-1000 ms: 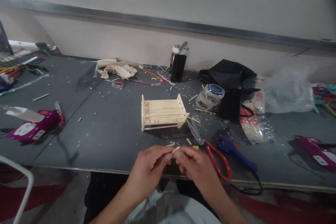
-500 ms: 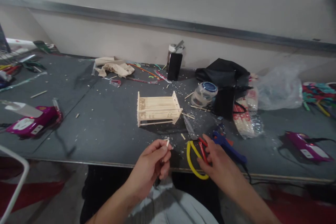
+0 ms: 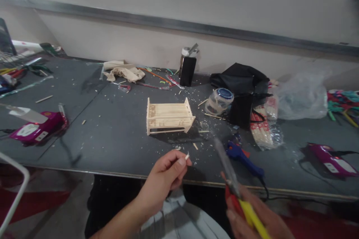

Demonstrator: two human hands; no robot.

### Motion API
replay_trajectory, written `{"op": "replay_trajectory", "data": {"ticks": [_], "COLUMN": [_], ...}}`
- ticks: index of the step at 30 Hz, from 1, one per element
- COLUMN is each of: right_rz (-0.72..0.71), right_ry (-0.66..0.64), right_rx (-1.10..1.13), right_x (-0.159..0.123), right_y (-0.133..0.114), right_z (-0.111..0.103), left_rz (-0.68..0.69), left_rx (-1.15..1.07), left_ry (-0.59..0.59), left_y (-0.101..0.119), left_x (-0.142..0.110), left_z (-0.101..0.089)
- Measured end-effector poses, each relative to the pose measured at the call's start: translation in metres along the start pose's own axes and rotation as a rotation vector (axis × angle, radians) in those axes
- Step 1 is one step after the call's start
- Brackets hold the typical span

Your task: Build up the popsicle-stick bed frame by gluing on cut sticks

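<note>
My left hand [image 3: 168, 171] is closed in a pinch near the table's front edge. A short pale wooden stick [image 3: 187, 156] pokes out from its fingertips. My right hand [image 3: 249, 213], low at the right and partly blurred, is closed around the red and yellow handles of a pair of scissors [image 3: 226, 160]. The blades point up and away, smeared by motion. Beyond my left hand, a small bench-like model of wooden sticks [image 3: 170, 115] stands upright on the dark table, touched by neither hand.
A blue glue gun [image 3: 245, 158] lies right of the scissors. Behind it are a clear jar with a blue lid [image 3: 219, 101], a black bag [image 3: 239, 76] and packs of sticks [image 3: 262, 130]. A phone [image 3: 187, 71] leans upright at the back. Stick scraps litter the table [image 3: 117, 138].
My right hand has picked the scissors up off the table and drawn them down and to the right. My left hand has shifted slightly right with the stick.
</note>
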State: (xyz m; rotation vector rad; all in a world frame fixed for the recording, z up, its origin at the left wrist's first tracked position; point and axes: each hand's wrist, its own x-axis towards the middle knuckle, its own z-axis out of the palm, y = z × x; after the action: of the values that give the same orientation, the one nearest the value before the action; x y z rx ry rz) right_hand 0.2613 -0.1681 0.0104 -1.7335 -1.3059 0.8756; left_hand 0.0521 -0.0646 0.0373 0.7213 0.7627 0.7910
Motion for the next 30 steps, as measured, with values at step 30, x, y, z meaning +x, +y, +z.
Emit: {"op": "replay_trajectory", "data": {"ticks": [30], "right_rz": [-0.285], "right_ry": [-0.211], "right_rx": [-0.382], "right_x": [0.011], "right_y": [0.0], "right_z": [0.008], "left_rz": [0.249], "left_rx": [0.569], "left_ry": [-0.035], "left_y": [-0.035], "left_x": [0.0], "left_z": [0.017]}}
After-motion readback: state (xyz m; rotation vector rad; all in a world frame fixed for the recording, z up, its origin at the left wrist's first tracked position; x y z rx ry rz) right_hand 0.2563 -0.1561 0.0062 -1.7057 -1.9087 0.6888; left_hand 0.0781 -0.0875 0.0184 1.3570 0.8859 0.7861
